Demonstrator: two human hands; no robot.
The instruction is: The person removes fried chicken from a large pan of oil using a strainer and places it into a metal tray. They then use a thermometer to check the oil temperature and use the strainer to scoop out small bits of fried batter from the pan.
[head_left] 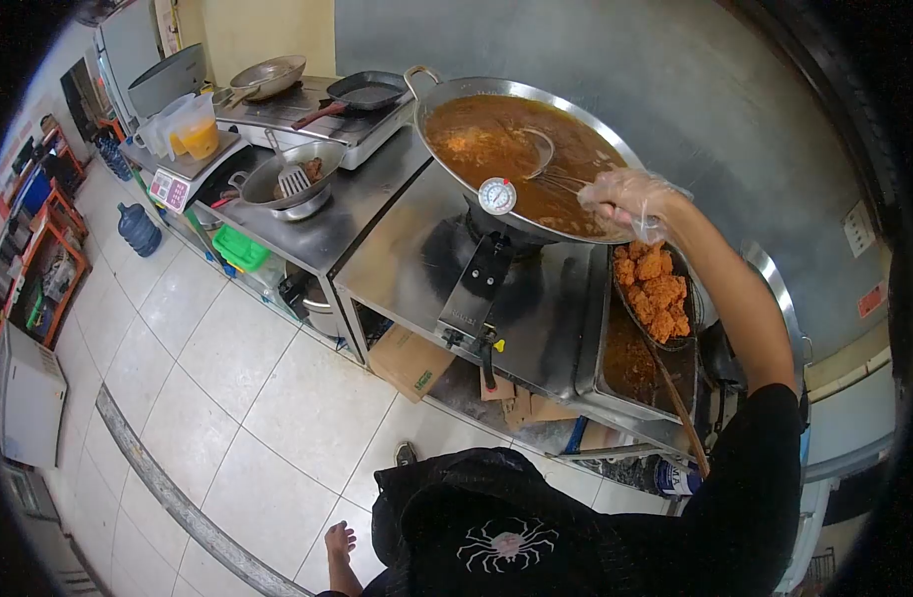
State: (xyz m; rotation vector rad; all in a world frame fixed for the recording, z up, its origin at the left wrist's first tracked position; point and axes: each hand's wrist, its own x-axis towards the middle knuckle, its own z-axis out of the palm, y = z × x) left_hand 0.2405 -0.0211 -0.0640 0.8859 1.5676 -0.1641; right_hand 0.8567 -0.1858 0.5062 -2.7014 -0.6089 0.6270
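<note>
My right hand (pixel 630 199), in a clear plastic glove, is closed on the handle of a wire whisk (pixel 561 179) at the right rim of a large steel wok (pixel 618 145). Brown oil (pixel 476 124) with pale foam fills the wok, and the whisk's end lies in it. A round dial thermometer (pixel 497 196) sits at the wok's near rim. My left hand (pixel 341 538) hangs low over the floor, bare and holding nothing, its fingers partly curled but apart.
Fried pieces (pixel 660 289) lie in a long-handled strainer over a steel tray (pixel 625 363), right of the burner (pixel 476 284). Further left are a small pan (pixel 312 169), a grill pan (pixel 369 91), and jugs (pixel 190 124) beside a scale (pixel 169 191).
</note>
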